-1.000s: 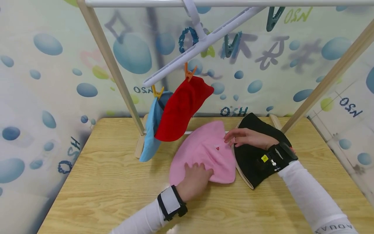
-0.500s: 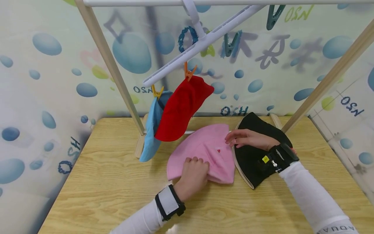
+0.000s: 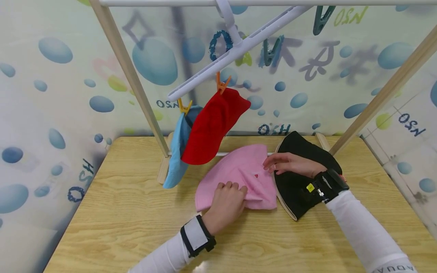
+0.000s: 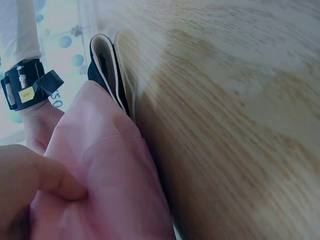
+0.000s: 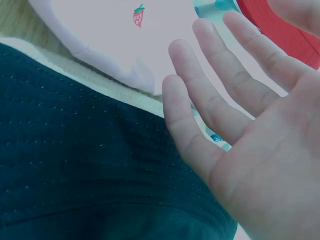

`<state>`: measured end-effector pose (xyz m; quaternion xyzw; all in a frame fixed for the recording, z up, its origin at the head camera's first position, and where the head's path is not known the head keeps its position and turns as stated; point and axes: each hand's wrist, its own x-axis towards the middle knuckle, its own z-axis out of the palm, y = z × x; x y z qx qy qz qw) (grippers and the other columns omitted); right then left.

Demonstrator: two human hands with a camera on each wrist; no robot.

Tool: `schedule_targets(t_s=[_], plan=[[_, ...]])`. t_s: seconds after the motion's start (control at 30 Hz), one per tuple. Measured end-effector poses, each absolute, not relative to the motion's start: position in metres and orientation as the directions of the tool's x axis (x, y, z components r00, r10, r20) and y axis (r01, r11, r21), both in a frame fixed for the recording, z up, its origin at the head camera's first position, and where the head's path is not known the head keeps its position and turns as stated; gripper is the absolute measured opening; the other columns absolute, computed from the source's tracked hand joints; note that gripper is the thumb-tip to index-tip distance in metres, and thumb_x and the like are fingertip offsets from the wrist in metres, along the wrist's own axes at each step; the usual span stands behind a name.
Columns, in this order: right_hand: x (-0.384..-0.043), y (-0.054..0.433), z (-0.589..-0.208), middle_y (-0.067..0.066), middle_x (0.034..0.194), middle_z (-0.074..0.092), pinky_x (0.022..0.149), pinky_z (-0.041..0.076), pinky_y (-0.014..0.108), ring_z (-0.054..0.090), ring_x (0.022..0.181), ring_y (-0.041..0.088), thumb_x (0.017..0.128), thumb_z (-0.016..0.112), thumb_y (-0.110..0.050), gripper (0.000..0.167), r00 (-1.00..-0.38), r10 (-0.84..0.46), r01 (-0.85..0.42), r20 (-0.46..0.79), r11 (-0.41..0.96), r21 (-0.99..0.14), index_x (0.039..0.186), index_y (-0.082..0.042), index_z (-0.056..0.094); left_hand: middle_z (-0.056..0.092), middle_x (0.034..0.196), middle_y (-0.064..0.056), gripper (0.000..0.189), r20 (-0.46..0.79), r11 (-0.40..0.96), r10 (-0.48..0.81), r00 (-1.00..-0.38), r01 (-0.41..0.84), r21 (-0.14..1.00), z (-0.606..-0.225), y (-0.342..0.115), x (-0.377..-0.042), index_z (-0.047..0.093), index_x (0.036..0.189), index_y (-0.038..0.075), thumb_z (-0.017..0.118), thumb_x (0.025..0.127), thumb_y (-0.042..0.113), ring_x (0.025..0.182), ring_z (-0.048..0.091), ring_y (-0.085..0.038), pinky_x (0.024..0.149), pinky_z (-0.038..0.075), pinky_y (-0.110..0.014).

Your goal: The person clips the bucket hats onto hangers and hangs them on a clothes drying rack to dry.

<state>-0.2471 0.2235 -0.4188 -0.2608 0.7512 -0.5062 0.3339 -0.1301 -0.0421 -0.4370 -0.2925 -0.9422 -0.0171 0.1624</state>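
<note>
A pink bucket hat (image 3: 222,170) with a small strawberry emblem (image 5: 138,16) lies folded on the table. My left hand (image 3: 227,204) grips its near side; in the left wrist view the thumb presses into the pink cloth (image 4: 115,175). Over the black hat (image 3: 290,193), my right hand (image 3: 297,163) has its fingers extended and spread, holding nothing. Its fingertips come close to the pink hat's right side. The black hat, edged in cream, lies to the right of the pink one. The left fingers' undersides are hidden in the head view.
From a white hanger (image 3: 239,49) hang a red hat (image 3: 208,132) by an orange clothespin (image 3: 222,84) and a light blue hat (image 3: 175,163) by a yellow one. Green clothespins (image 3: 271,51) are clipped further right. Wooden posts (image 3: 131,76) of the rack stand on both sides.
The pink hat has shifted slightly toward me, and its lower right edge now lies straighter. My left fingers have curled in on the cloth. The right hand has barely moved.
</note>
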Motion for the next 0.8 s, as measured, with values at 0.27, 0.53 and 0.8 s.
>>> schedule_targets(t_s=[0.27,0.53,0.8], plan=[[-0.251,0.222,-0.412,0.020,0.124,0.056,0.093,0.045,0.042,0.054,0.112,0.035,0.097,0.051,-0.012,0.036,-0.693,-0.695,-0.110,-0.190,0.363,-0.925,0.128,0.006,0.052,0.059,0.070,-0.003,0.012,0.336,0.820,0.557,-0.759,0.567,-0.079,-0.433,-0.043,-0.130,0.062,0.081,0.013,0.073,0.077,0.012,0.068,0.059,-0.020,0.059,0.045,-0.033],[-0.258,0.221,-0.397,0.026,0.122,0.056,0.093,0.044,0.048,0.053,0.110,0.041,0.096,0.051,-0.013,0.037,-0.727,-0.668,-0.142,-0.156,0.368,-0.919,0.128,0.006,0.051,0.060,0.074,-0.004,0.016,0.396,0.826,0.539,-0.743,0.558,-0.079,-0.418,-0.042,-0.130,0.058,0.081,0.009,0.073,0.077,0.010,0.068,0.059,-0.020,0.062,0.048,-0.032],[-0.262,0.218,-0.375,0.023,0.120,0.058,0.089,0.047,0.041,0.054,0.109,0.040,0.097,0.050,-0.011,0.031,-0.735,-0.668,-0.203,-0.117,0.381,-0.902,0.123,0.004,0.054,0.060,0.075,-0.005,0.015,0.402,0.830,0.524,-0.751,0.556,-0.041,-0.401,-0.044,-0.133,0.058,0.082,0.007,0.072,0.076,0.006,0.068,0.059,-0.020,0.063,0.049,-0.033]])
